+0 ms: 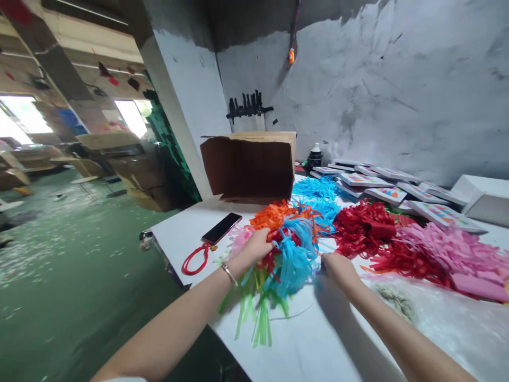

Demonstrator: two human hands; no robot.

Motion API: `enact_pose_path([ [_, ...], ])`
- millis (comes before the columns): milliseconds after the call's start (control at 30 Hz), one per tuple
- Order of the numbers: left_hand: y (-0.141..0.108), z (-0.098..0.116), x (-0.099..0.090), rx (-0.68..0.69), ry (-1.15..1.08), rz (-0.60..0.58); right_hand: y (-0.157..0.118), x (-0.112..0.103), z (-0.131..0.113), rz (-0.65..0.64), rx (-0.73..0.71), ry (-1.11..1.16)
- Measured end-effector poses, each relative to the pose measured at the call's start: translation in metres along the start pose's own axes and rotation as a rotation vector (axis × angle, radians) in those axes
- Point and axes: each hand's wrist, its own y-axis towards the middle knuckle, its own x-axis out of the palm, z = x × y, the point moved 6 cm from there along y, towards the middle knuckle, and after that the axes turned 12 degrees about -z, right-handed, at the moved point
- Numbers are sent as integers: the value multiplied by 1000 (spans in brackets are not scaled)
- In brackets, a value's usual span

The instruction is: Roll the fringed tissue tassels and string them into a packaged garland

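My left hand (259, 244) is closed on a multicoloured bunch of paper tassels, between its orange tassel (270, 216) and blue tassel (294, 260). Green strips (262, 313) of the same bunch hang toward the table's front edge, and a little pink and red shows beside my fingers. To the right, my right hand (337, 266) is closed low over the white table (318, 329), just beside the blue strips. Whatever its fingers pinch is hidden. A thin string (292, 317) lies on the table below the bunch.
A phone (221, 228) with a red cord lies left, before an open cardboard box (250, 167). Loose blue (318, 196), red (363, 228) and pink tassels (457, 249) lie behind and right. Flat boxes (385, 195) pile near the wall; clear plastic (449, 318) covers the right front.
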Motion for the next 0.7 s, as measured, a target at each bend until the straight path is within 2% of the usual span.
enact_pose_path([
  [100,-38,8,6,4,102,91,-44,-2,23,36,33,20],
  [167,-76,24,11,91,178,225,-79,1,38,77,38,56],
  [233,-124,53,17,346,276,526,-115,8,47,119,26,105],
  [267,-146,66,27,478,266,615,-131,13,48,137,16,130],
  [300,-163,78,40,588,211,620,-147,18,49,148,5,152],
  [333,-174,90,57,679,136,555,-161,23,47,168,-17,176],
  [400,-181,111,96,769,-32,324,-189,27,40,266,-98,241],
  [467,-179,128,132,768,-261,86,-215,25,33,418,-189,323],
  [533,-173,140,161,678,-512,-123,-238,22,31,553,-218,385],
  [600,-171,149,180,561,-675,-277,-256,23,33,618,-171,405],
  [700,-178,159,185,491,-734,-360,-276,30,38,674,-107,400],
])
